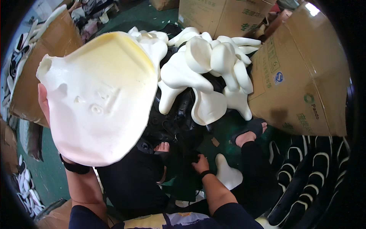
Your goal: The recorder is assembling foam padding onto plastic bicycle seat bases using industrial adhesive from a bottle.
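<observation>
My left hand point(44, 103) is closed on the edge of a large white saddle-shaped foam pad point(99, 95), raised close on the left. The pad's hollow side shows moulded marks and hides most of the hand. Between my knees, my right hand point(201, 164) is low with its fingers curled at dark material; what they grip is too dark to make out. A smaller white foam pad point(227, 172) lies beside my right wrist. Ahead, a heap of white foam saddle pads point(183, 70) rests on shiny black pieces point(164, 122).
A large cardboard box point(301, 76) stands at the right, another box point(225, 17) behind the heap. On the left is a box point(49, 49) filled with pale pieces. Black saddles point(312, 179) with white rims lie in rows at the lower right. The floor point(47, 175) is green.
</observation>
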